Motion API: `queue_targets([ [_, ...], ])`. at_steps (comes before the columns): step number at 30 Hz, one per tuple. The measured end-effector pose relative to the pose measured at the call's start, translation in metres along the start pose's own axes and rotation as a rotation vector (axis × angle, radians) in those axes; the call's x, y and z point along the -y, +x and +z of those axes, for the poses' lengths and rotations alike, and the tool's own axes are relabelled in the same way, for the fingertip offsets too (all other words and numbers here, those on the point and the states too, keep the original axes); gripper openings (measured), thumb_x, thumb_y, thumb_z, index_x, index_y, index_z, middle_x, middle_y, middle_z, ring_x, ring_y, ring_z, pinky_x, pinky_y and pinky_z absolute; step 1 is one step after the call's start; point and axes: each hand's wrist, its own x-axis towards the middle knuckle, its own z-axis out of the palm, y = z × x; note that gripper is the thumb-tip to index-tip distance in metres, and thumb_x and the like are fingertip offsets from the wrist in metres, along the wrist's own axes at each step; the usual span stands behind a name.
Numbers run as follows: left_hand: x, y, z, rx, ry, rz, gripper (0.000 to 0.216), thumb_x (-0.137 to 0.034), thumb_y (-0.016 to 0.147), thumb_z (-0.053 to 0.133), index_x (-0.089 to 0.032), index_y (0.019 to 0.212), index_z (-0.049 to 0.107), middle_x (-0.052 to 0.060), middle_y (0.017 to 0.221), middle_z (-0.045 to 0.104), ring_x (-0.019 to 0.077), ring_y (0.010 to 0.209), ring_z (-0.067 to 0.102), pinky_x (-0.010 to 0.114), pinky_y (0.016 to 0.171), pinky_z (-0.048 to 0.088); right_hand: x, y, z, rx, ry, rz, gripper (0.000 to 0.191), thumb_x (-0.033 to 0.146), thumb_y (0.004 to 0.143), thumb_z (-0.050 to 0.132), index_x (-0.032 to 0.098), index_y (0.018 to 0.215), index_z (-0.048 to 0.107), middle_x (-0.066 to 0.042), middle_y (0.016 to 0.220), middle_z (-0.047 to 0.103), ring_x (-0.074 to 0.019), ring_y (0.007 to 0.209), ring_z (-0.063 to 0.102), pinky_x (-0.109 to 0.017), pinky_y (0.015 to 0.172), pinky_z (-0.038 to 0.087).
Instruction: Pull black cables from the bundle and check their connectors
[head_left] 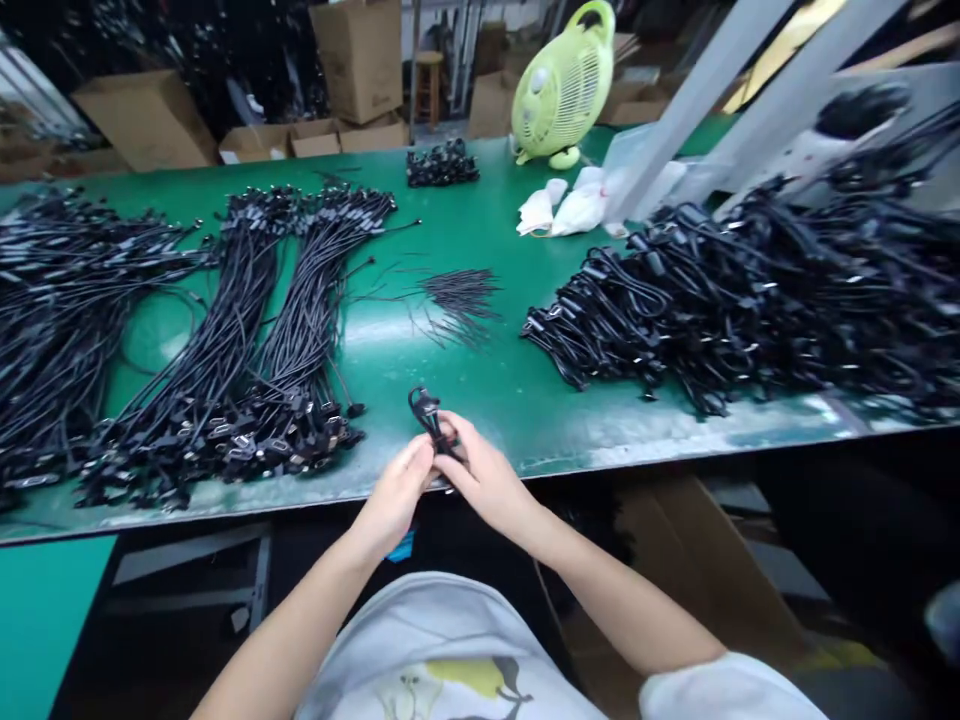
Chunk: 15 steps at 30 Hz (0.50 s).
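Note:
At the table's front edge, my left hand (403, 490) and my right hand (480, 472) come together around a coiled black cable (426, 405). Its looped top sticks up above my fingers, and the rest is partly hidden in my grip. Both hands are closed on it. Beyond them lies a loose heap of thin black ties (461, 295). Left of my hands, long straight black cables (304, 300) lie in bunches with their connectors toward me. On the right is a big pile of coiled black cables (675, 300).
The green table (390, 350) ends just at my hands. Behind stand a light green fan (562, 95), white plastic bags (577, 205) and a small black pile of parts (442, 165). Grey metal posts (705, 100) slant up at the right. Cardboard boxes (150, 120) stand beyond the table.

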Motion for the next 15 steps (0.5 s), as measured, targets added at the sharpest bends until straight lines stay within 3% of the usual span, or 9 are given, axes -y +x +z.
queue_targets([
  [2,0.001,-0.001,-0.002,0.078,0.135,0.003,0.058,-0.049,0.093,0.051,-0.020,0.143,0.046,0.013,0.155,0.040,0.0257,0.141,0.039,0.039,0.115,0.035,-0.015,0.003,-0.021,-0.081,0.004,0.048,0.043,0.029,0.095,0.045,0.019,0.137,0.044,-0.012,0.123,0.061,-0.0148,0.081,0.067,-0.031,0.074,0.056],
  [4,0.001,-0.006,-0.007,0.082,0.289,0.026,0.066,-0.045,0.092,0.055,-0.023,0.151,0.033,0.011,0.161,0.027,0.0249,0.147,0.029,0.041,0.119,0.028,-0.034,0.005,-0.049,-0.224,-0.067,0.048,0.036,0.029,0.097,0.040,0.018,0.128,0.053,-0.011,0.114,0.062,-0.0121,0.068,0.063,-0.028,0.063,0.055],
  [6,-0.002,-0.013,-0.014,0.083,0.386,0.007,0.065,-0.039,0.092,0.054,-0.022,0.151,0.033,0.013,0.155,0.038,0.0236,0.141,0.039,0.041,0.116,0.032,-0.056,0.010,-0.077,-0.398,-0.240,0.005,0.035,0.030,0.098,0.035,0.016,0.120,0.059,-0.012,0.106,0.062,-0.0140,0.071,0.062,-0.029,0.064,0.054],
  [9,-0.011,-0.025,-0.024,0.142,0.482,-0.050,0.046,-0.031,0.094,0.048,-0.018,0.138,0.051,0.013,0.131,0.062,0.0209,0.121,0.058,0.039,0.108,0.041,-0.082,0.018,-0.104,-0.547,-0.652,-0.106,0.039,0.031,0.099,0.033,0.012,0.115,0.063,-0.016,0.106,0.062,-0.0222,0.088,0.062,-0.038,0.075,0.052],
  [12,-0.016,-0.037,-0.029,0.141,0.572,-0.045,0.038,-0.027,0.094,0.047,-0.017,0.128,0.060,0.011,0.122,0.067,0.0196,0.113,0.061,0.035,0.102,0.045,-0.087,0.020,-0.114,-0.523,-1.004,-0.209,0.036,0.035,0.097,0.041,0.011,0.110,0.065,-0.019,0.104,0.065,-0.0298,0.089,0.060,-0.042,0.071,0.048],
  [15,-0.017,-0.047,-0.032,0.111,0.607,-0.014,0.037,-0.026,0.094,0.047,-0.015,0.126,0.062,0.012,0.119,0.069,0.0194,0.108,0.063,0.033,0.098,0.047,-0.073,0.024,-0.116,-0.454,-1.023,-0.282,0.033,0.032,0.098,0.038,0.018,0.108,0.066,-0.020,0.097,0.066,-0.0325,0.076,0.059,-0.041,0.054,0.039],
])
